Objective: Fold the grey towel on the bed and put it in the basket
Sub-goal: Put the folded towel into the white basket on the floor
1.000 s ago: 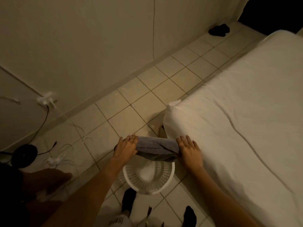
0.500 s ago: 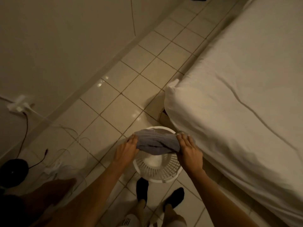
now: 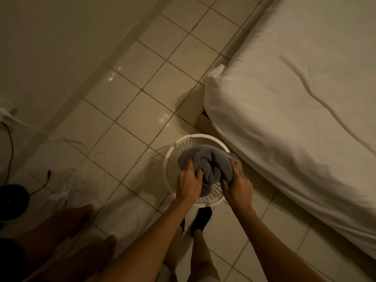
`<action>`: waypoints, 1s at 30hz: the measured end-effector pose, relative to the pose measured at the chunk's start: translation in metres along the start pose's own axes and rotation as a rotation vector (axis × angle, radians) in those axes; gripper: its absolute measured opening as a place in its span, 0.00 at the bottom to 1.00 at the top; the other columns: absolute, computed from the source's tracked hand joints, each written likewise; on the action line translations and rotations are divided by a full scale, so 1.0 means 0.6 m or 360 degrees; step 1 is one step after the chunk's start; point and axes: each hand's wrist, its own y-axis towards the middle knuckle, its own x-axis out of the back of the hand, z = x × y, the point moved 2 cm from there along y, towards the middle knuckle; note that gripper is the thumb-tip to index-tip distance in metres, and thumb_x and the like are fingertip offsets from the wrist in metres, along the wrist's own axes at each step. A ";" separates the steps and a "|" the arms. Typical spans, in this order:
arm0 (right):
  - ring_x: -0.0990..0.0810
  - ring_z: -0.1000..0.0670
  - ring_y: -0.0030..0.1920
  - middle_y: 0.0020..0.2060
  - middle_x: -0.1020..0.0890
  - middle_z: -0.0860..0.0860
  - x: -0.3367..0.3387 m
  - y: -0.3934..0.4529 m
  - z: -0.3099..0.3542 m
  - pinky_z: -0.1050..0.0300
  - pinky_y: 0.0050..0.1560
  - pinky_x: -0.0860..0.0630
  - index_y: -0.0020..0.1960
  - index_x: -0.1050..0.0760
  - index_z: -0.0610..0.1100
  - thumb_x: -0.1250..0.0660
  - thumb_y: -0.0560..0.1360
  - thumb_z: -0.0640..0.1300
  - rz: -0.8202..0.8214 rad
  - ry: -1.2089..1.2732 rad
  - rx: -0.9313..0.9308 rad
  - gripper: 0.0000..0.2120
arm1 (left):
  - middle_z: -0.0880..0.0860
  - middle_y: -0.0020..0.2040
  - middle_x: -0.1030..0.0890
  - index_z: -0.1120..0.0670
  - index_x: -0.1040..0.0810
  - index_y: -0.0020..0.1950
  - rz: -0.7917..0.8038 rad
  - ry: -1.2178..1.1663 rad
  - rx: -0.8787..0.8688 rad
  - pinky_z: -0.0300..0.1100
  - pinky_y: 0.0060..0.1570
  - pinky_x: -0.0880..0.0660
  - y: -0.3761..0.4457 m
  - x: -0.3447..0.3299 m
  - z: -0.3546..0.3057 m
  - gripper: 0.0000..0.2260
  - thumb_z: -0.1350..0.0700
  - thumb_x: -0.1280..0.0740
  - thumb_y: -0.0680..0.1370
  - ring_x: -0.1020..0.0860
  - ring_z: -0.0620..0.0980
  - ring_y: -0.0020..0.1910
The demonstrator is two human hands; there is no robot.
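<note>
The grey towel (image 3: 209,163) is bunched into a thick bundle inside the mouth of a round white slatted basket (image 3: 173,151) that stands on the tiled floor beside the bed (image 3: 295,98). My left hand (image 3: 188,183) grips the towel's left side. On the towel's right side my right hand (image 3: 238,183) holds it too. Both hands sit over the basket's near half, and the towel hides most of the basket's inside.
The bed's corner lies just right of the basket. White and black cables (image 3: 87,151) trail over the tiles at the left near a dark round object (image 3: 12,200). My feet in dark socks (image 3: 200,218) stand right below the basket. A wall (image 3: 61,47) runs along the upper left.
The towel has gone down from above the basket into its opening, and my hands have come closer together, bunching it. The view has tilted down towards the basket.
</note>
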 end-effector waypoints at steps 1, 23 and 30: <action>0.18 0.36 0.50 0.70 0.29 0.42 -0.003 0.002 -0.002 0.45 0.46 0.20 0.75 0.41 0.46 0.33 0.76 0.51 -0.0004 0.0033 0.0009 0.32 | 0.59 0.64 0.24 0.52 0.38 0.74 0.0021 -0.0083 0.0035 0.44 0.54 0.26 0.002 -0.005 0.004 0.22 0.55 0.40 0.80 0.24 0.58 0.59; 0.31 0.35 0.68 0.75 0.41 0.41 -0.172 0.123 -0.134 0.39 0.58 0.25 0.75 0.45 0.52 0.32 0.76 0.45 0.0391 -0.0111 0.0560 0.34 | 0.52 0.77 0.40 0.45 0.47 0.77 0.0443 -0.1045 0.0588 0.58 0.71 0.36 0.098 -0.142 0.158 0.42 0.25 0.52 0.67 0.37 0.52 0.73; 0.48 0.41 0.76 0.77 0.50 0.42 -0.268 0.144 -0.158 0.40 0.70 0.37 0.77 0.50 0.56 0.39 0.79 0.44 0.0685 -0.0403 0.0786 0.31 | 0.51 0.75 0.36 0.48 0.43 0.77 0.0381 -0.0440 0.0525 0.40 0.66 0.37 0.130 -0.163 0.269 0.23 0.46 0.48 0.82 0.36 0.51 0.72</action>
